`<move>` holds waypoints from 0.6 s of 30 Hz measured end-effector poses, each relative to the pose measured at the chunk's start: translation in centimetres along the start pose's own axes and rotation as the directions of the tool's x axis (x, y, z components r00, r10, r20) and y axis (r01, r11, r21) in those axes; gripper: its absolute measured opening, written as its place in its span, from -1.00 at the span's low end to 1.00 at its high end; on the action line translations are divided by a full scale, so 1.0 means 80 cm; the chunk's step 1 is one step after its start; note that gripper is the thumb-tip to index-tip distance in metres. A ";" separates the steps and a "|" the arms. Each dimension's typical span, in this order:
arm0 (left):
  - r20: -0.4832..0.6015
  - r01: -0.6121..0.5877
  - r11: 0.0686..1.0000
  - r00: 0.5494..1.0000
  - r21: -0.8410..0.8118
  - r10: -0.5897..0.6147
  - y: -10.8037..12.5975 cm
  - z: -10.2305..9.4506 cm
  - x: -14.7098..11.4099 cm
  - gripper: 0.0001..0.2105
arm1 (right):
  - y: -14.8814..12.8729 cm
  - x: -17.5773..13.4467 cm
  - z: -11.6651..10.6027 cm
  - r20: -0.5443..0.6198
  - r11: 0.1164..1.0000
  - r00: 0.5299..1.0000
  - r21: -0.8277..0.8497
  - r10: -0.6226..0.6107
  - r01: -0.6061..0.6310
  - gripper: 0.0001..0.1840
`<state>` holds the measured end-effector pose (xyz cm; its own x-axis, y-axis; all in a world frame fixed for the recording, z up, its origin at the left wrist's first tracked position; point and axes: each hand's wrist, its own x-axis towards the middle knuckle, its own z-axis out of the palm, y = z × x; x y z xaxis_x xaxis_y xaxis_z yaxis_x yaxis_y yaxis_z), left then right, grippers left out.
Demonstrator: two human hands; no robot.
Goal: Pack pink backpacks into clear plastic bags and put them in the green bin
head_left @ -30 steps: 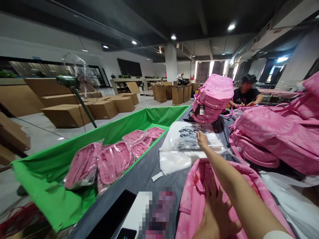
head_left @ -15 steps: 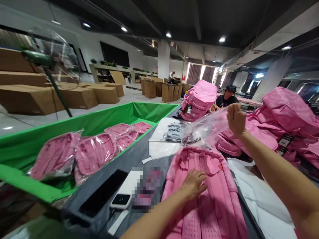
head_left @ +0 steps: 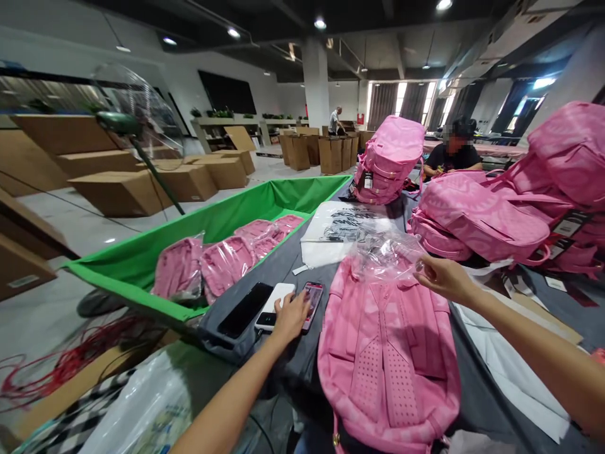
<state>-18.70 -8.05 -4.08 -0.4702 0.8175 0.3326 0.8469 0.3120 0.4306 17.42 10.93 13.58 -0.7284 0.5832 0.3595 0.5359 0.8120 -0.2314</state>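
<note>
My left hand (head_left: 290, 315), fingers spread, rests at the lit phone (head_left: 314, 301), with its fingertips on or just over the screen. Beside it lie a white power bank (head_left: 282, 295) and a black phone (head_left: 246, 309). A pink backpack (head_left: 387, 340) lies in front of me with its strap side up. Over its top end is bunched a clear plastic bag (head_left: 385, 255). The edge of this bag is pinched in my right hand (head_left: 437, 275). Beyond lies a white printed bag (head_left: 326, 249).
A green fabric bin (head_left: 127, 277) at left holds several plastic-wrapped pink backpacks (head_left: 229, 258). More pink backpacks (head_left: 482, 217) are piled at right, near white sheets (head_left: 513, 372). A seated person (head_left: 454, 154) works behind them. A fan (head_left: 142, 120) and cardboard boxes (head_left: 123, 192) stand at left.
My left hand has left the backpack and moved left to the phone. My right hand has come down with the plastic, which now lies bunched over the backpack's top. The view has shifted.
</note>
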 end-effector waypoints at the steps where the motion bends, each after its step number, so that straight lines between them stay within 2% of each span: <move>1: -0.004 -0.007 1.000 1.000 -0.009 0.007 0.012 -0.003 0.013 -0.70 | -0.003 -0.002 0.003 -0.009 1.000 1.000 0.006 0.010 -0.010 -0.73; 3: -0.080 -0.067 0.997 0.995 -0.045 0.063 0.048 -0.015 0.031 -0.62 | -0.009 -0.003 0.006 -0.052 0.999 0.998 0.023 0.047 -0.046 -0.77; 4: -0.152 -0.143 0.988 0.979 -0.061 0.133 0.072 -0.022 0.034 -0.56 | -0.013 -0.002 0.008 -0.080 0.997 0.995 0.036 0.064 -0.062 -0.78; 5: -0.236 -0.244 0.967 0.946 -0.067 0.222 0.098 -0.028 0.035 -0.48 | -0.018 0.000 0.010 -0.107 0.996 0.991 0.052 0.077 -0.071 -0.78; 6: -0.318 -0.366 0.929 0.888 -0.053 0.332 0.124 -0.032 0.035 -0.37 | -0.025 0.003 0.012 -0.137 0.995 0.987 0.067 0.084 -0.075 -0.77; 7: -0.370 -0.472 0.881 0.823 -0.025 0.431 0.149 -0.034 0.034 -0.27 | -0.033 0.006 0.014 -0.165 0.994 0.983 0.080 0.084 -0.071 -0.76; 8: -0.398 -0.531 0.847 0.778 -0.002 0.487 0.171 -0.033 0.035 -0.22 | -0.042 0.010 0.015 -0.187 0.994 0.980 0.088 0.074 -0.058 -0.75; 9: -0.406 -0.525 0.851 0.779 -0.008 0.477 0.187 -0.030 0.040 -0.25 | -0.050 0.014 0.016 -0.200 0.996 0.978 0.084 0.054 -0.038 -0.73; 11: -0.409 -0.365 0.926 0.862 -0.094 0.298 0.201 -0.021 0.059 -0.48 | -0.062 0.021 0.016 -0.192 1.000 0.981 0.012 -0.015 0.018 -0.73; 12: -0.404 -0.257 0.955 0.897 -0.151 0.177 0.197 -0.018 0.071 -0.61 | -0.064 0.025 0.015 -0.170 0.997 0.984 -0.061 -0.051 0.041 -0.74; 14: -0.401 -0.103 0.966 0.916 -0.239 -0.002 0.177 -0.015 0.093 -0.74 | -0.054 0.032 0.011 -0.115 0.973 0.992 -0.228 -0.053 0.026 -0.78; 16: -0.415 -0.072 0.957 0.908 -0.281 -0.053 0.151 -0.018 0.107 -0.72 | -0.029 0.041 0.008 -0.123 0.944 0.988 -0.304 0.096 -0.130 -0.81; 17: -0.415 -0.067 0.950 0.907 -0.304 -0.069 0.140 -0.020 0.109 -0.70 | -0.012 0.046 0.008 -0.165 0.932 0.963 -0.260 0.215 -0.252 -0.80; 18: -0.406 -0.061 0.942 0.910 -0.331 -0.084 0.130 -0.020 0.109 -0.68 | 0.005 0.052 0.009 -0.228 0.913 0.907 -0.127 0.354 -0.388 -0.82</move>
<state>-14.40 1.57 4.65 -0.5996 0.5214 0.6072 0.7441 0.0839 0.6628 14.32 13.67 14.34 -0.3740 0.8108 0.4503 0.8260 0.5120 -0.2358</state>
